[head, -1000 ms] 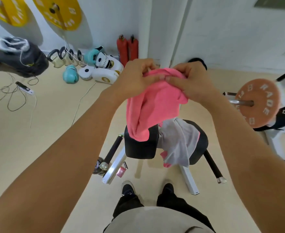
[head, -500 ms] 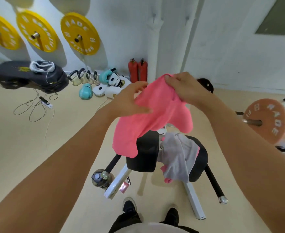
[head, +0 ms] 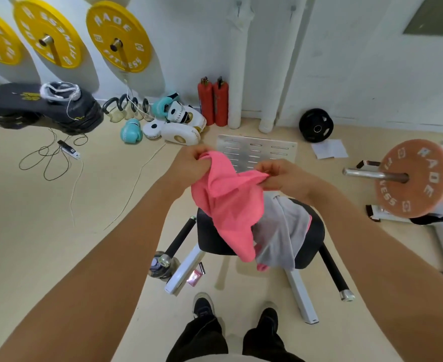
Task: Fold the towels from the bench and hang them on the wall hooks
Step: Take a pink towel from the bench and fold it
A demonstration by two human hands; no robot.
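A pink towel [head: 228, 205] hangs in the air above the black bench [head: 215, 236]. My left hand [head: 193, 163] grips its top left edge and my right hand [head: 280, 176] pinches its top right edge. The cloth sags crumpled between them. A grey towel [head: 283, 231] with a pink one under it lies draped over the bench seat. Two small hooks [head: 238, 6] show high on the white wall.
Yellow weight plates [head: 118, 37] hang on the wall at left. Boxing gloves and pads [head: 173, 121], two red extinguishers [head: 214, 104], a metal plate [head: 257, 150], a black disc [head: 315, 125] and an orange barbell plate [head: 413, 178] lie around. My feet [head: 236, 312] stand before the bench.
My hands have moved apart and lower, spreading the pink towel's top edge. The view has tilted up, showing more of the wall.
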